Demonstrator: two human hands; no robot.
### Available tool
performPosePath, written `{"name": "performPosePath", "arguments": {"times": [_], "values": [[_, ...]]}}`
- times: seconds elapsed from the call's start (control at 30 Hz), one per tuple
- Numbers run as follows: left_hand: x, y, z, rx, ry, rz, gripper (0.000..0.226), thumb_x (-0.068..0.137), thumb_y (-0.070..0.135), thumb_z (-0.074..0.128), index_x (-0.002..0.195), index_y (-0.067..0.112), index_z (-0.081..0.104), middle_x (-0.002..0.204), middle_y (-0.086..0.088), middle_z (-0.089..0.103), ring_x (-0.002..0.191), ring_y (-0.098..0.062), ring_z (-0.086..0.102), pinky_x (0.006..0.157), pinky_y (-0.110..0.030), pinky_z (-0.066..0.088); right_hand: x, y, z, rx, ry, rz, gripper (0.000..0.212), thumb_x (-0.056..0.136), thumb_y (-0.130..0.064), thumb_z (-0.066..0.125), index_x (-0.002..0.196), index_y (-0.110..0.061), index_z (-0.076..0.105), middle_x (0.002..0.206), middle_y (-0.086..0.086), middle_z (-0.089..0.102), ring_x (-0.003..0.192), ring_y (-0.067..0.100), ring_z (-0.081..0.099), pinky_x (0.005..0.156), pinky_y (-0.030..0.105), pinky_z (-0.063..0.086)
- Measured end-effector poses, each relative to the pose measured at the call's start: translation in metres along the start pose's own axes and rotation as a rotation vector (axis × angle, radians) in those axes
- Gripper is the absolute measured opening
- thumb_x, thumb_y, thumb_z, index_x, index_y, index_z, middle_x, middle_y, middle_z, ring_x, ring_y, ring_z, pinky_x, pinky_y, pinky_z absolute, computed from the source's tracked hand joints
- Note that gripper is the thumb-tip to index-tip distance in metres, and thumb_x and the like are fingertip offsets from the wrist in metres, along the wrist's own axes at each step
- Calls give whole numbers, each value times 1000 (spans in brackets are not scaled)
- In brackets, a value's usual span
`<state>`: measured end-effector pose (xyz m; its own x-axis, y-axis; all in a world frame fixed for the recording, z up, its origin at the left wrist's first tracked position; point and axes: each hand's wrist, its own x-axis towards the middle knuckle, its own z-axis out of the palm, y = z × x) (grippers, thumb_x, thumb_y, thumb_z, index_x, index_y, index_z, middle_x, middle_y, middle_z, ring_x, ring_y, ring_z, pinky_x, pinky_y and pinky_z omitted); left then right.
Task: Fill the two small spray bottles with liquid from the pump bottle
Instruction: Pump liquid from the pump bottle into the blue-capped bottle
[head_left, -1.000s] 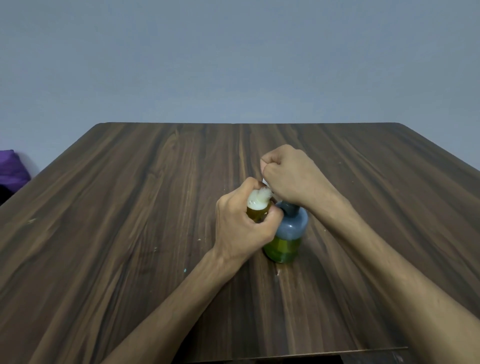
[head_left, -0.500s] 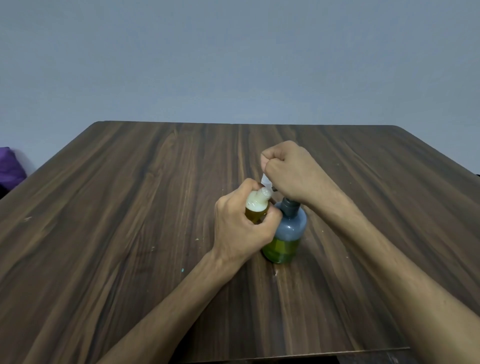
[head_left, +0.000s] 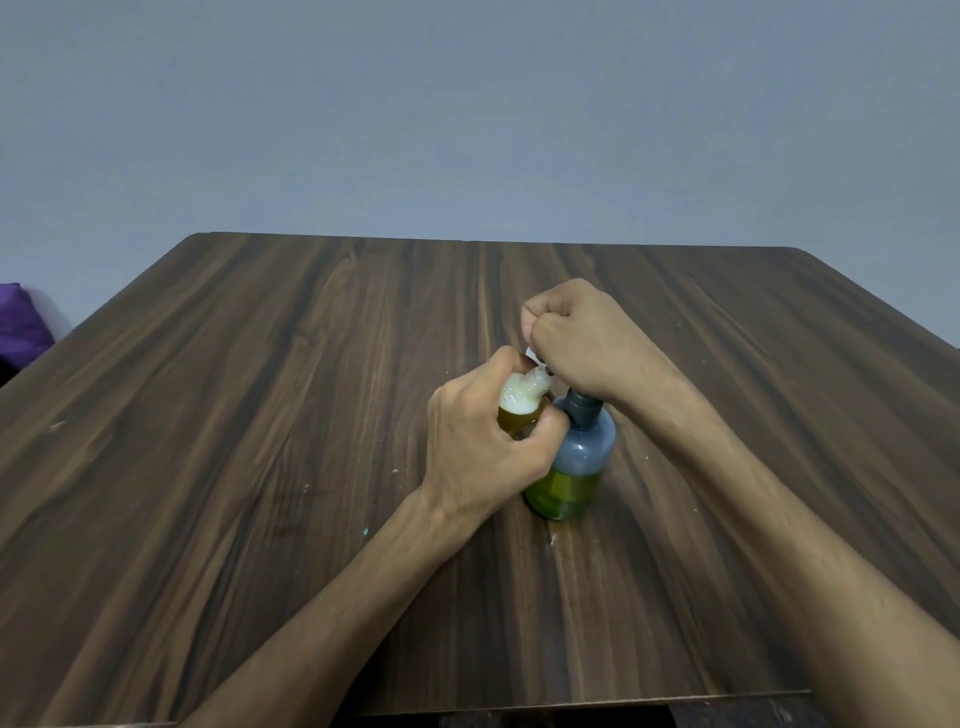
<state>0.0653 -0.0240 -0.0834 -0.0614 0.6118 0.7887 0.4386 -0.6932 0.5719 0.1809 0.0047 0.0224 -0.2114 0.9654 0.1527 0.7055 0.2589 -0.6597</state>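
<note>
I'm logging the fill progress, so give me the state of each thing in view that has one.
Small bottle: uncapped, tilted at the pump's spout, nearly full of yellow liquid, white foam in its neck.
Pump bottle: upright on the table, green liquid in the lower part only.
Left hand: grips the small bottle.
Right hand: fist closed over the pump head, which is hidden.
Second spray bottle: not in view.

In front of me lies a dark wood-grain tabletop (head_left: 260, 441) with rounded far corners; pale specks and small scuffs (head_left: 365, 531) dot its surface near the middle. Behind it stands a plain grey-blue wall (head_left: 467, 114). At my far left, beyond the tabletop's edge, sits something purple (head_left: 18, 322), partly cut off.
</note>
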Motion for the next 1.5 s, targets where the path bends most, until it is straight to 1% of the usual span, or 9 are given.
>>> {"name": "performPosePath", "arguments": {"times": [0.23, 0.43, 0.6, 0.77, 0.87, 1.0, 1.17, 1.33, 1.5], "values": [[1, 1, 1, 73, -10, 20, 20, 82, 29, 70, 86, 11, 62, 71, 4, 65, 61, -11, 61, 54, -37, 53, 1, -3, -1, -5, -40, 25, 24, 82, -2, 43, 62, -11, 53, 56, 4, 45, 58, 17, 42, 57, 33, 37], [0, 3, 3, 61, 10, 24, 18, 82, 29, 70, 88, 14, 61, 73, 7, 65, 62, -8, 61, 55, -27, 53, 2, -4, -1, -64, -53, 38, 25, 90, -8, 44, 73, -9, 62, 77, 16, 68, 66, 19, 54, 64, 38, 50], [2, 8, 4, 17, 28, 11, 20, 83, 29, 69, 91, 26, 51, 73, 19, 55, 61, 7, 54, 59, -6, 41, 0, -6, -2, -102, -38, 44, 27, 94, -13, 42, 86, -14, 68, 88, 4, 74, 83, 25, 70, 78, 45, 61], [2, 7, 4, -29, 12, -15, 18, 83, 29, 70, 90, 25, 54, 73, 19, 58, 61, 5, 57, 59, -9, 43, -3, -5, 1, -177, -35, 51, 30, 95, -18, 41, 84, -19, 69, 81, -1, 71, 78, 23, 67, 74, 42, 57], [2, 7, 5, -23, 16, -17, 16, 83, 29, 70, 86, 23, 54, 72, 15, 60, 60, -3, 59, 56, -13, 45, -5, -4, 1, -173, -62, 79, 30, 94, -19, 41, 78, -22, 67, 76, -2, 68, 78, 22, 66, 78, 45, 58], [2, 5, 4, -24, 19, -2, 15, 83, 29, 69, 87, 19, 58, 73, 11, 63, 61, -6, 61, 55, -19, 48, -5, -8, -2, -197, -73, 84, 30, 90, -29, 39, 85, -24, 67, 74, -4, 65, 85, 26, 68, 87, 46, 57], [1, 5, 5, -14, 18, -11, 19, 83, 29, 69, 86, 13, 61, 73, 9, 64, 62, -6, 61, 55, -21, 49, -6, -7, -1, -209, -83, 96, 28, 94, -24, 41, 82, -25, 66, 83, -2, 69, 85, 27, 67, 87, 49, 57], [1, 5, 5, -20, 14, 3, 18, 84, 30, 69, 90, 26, 53, 76, 25, 54, 63, 8, 56, 62, -6, 41, -4, -10, -5, -182, -71, 78, 27, 92, -25, 42, 85, -24, 68, 89, -1, 72, 87, 26, 68, 86, 50, 58], [0, 4, 4, -29, 3, -12, 18, 84, 31, 70, 89, 25, 53, 75, 23, 56, 64, 6, 58, 62, -7, 41, -6, -8, -3, -207, -74, 82, 28, 94, -24, 43, 80, -24, 67, 85, -2, 70, 86, 25, 66, 82, 44, 56]]}}
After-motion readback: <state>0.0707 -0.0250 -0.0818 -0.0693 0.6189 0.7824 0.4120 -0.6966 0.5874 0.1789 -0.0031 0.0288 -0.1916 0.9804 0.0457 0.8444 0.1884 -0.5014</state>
